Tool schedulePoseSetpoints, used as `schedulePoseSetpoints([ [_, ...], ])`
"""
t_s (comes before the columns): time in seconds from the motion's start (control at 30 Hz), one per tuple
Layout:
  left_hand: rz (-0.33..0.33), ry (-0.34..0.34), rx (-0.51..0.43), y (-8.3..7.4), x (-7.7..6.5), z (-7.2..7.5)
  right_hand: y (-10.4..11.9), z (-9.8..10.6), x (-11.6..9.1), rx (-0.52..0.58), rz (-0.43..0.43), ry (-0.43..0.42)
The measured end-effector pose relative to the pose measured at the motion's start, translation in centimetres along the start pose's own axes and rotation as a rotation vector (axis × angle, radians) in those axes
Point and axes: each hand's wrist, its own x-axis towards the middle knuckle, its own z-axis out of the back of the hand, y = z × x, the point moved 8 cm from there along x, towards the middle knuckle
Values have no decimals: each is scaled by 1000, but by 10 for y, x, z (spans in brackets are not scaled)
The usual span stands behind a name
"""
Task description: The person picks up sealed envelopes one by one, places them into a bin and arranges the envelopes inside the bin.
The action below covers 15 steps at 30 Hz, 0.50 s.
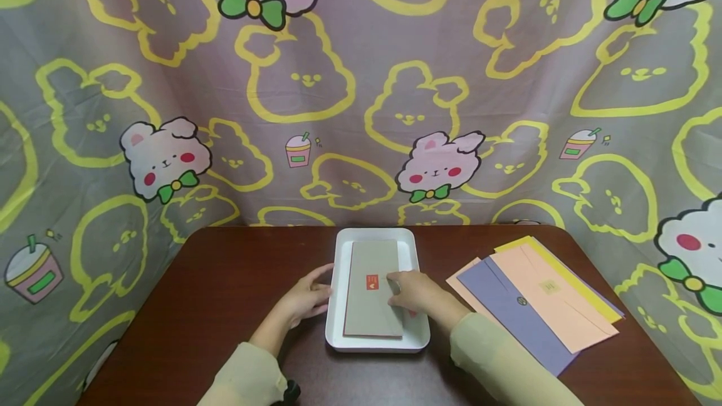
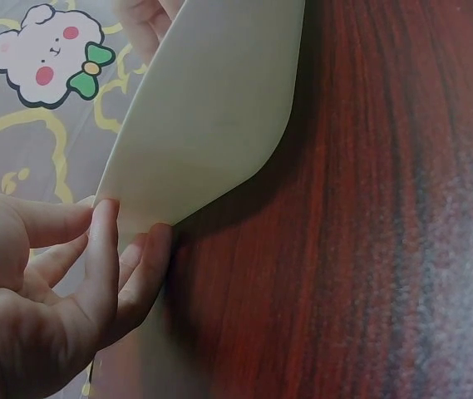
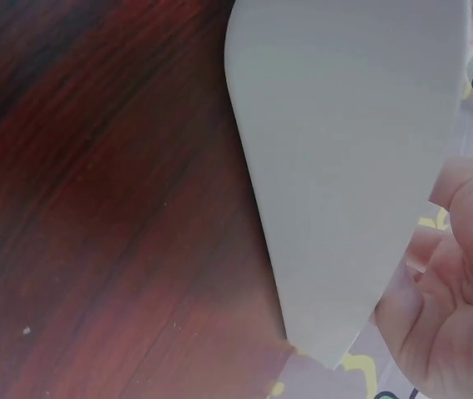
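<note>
A white tray (image 1: 333, 331) stands on the table with a long grey envelope (image 1: 366, 312) lying in it. The envelope bears a small red label (image 1: 372, 282) and shows a red edge. At the tray's left side, my left hand (image 1: 307, 298) holds the rim, its thumb and fingers gathered at the edge and outer wall in the left wrist view. My right hand (image 1: 417, 292) reaches over the right side, index finger and thumb on the envelope near its right edge. In the right wrist view the tray wall hides those fingertips. Another red patch (image 1: 412, 314) shows below my right hand.
To the right on the dark wooden table (image 1: 214, 306) lies a fanned pile of envelopes: a purple one (image 1: 519, 312), a pink one (image 1: 558, 306) and a yellow one (image 1: 598, 306). A patterned curtain (image 1: 361, 143) hangs behind the table and along its sides.
</note>
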Motion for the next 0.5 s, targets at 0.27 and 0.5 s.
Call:
schedulePoseSetpoints([
  [0.27, 7, -1, 4, 0, 1, 0, 1, 2, -3, 15, 2, -5],
  [0.5, 15, -6, 5, 1, 2, 0, 3, 12, -5, 34, 16, -9],
])
